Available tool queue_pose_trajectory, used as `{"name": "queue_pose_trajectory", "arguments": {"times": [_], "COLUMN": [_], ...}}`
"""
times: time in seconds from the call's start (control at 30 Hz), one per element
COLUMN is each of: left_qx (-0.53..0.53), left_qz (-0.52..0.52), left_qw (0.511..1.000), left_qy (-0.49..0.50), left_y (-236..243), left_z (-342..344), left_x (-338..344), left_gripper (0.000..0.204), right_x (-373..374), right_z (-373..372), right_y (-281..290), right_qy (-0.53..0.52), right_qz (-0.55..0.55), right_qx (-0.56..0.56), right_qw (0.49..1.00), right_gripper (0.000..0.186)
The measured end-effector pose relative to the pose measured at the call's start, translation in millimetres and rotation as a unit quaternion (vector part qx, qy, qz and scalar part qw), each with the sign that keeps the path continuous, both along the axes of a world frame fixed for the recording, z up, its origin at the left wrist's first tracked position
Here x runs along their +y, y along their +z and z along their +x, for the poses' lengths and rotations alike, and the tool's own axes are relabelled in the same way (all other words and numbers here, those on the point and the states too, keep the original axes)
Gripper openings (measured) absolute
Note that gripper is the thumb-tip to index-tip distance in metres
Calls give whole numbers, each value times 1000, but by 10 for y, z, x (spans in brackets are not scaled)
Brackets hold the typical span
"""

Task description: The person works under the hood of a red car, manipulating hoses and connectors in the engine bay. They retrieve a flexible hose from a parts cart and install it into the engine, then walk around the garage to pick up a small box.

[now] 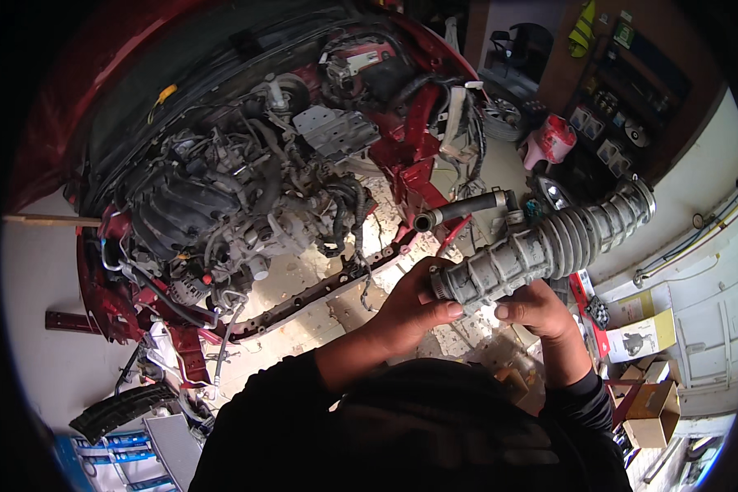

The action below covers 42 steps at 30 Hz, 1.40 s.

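Note:
Both my hands hold a dusty grey corrugated air intake hose [541, 246] in front of me, tilted up toward the right. My left hand [410, 307] grips its lower left end, thumb on the near side. Farther along, my right hand [539, 312] supports it from below, its fingers partly hidden behind the hose. A short black branch hose [467, 207] with an open end sticks out to the left from its upper side. At the far right end is a metal clamp [649, 199]. Ahead on the left lies the exposed car engine [197, 197].
A red car body [418, 176] with its front stripped surrounds the engine. A bare metal crossbar [295, 303] runs along its front. Cardboard boxes [656, 402] stand at the lower right. Behind the hose are a pink stool [541, 148] and a shelf with parts [623, 107].

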<state>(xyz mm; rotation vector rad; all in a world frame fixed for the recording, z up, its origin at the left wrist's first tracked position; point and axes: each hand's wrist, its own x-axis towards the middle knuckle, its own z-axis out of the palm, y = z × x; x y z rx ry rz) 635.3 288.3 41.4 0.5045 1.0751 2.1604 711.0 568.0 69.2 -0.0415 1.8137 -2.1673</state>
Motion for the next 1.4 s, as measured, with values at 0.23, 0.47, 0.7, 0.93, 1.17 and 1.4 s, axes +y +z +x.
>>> {"name": "queue_pose_trajectory", "arguments": {"times": [0.23,0.47,0.7,0.93,1.17,1.4], "left_qx": [113,242,347,425,503,447], "left_qz": [-90,-180,-259,-350,-461,-478], "left_qw": [974,923,851,766,595,623], "left_qy": [173,240,297,333,425,429], "left_y": [150,259,379,655,927,1136], "left_z": [-358,-605,-1066,-1897,-2926,-4079], "left_x": [-1800,-2771,-2945,-2765,-2927,-3612], "left_gripper": [86,92,88,87,87,105], "right_x": [-819,-1209,-1437,-1394,-1678,-2407], "right_z": [-629,-1633,-2906,-4335,-5465,-6409], "right_y": [491,1450,1446,1199,1356,1571], "right_qy": [66,20,266,326,221,165], "right_qz": [248,502,544,501,506,546], "right_qx": [292,535,499,564,612,588], "right_qw": [922,679,620,570,566,573], "right_gripper": [44,68,94,85,79,75]}}
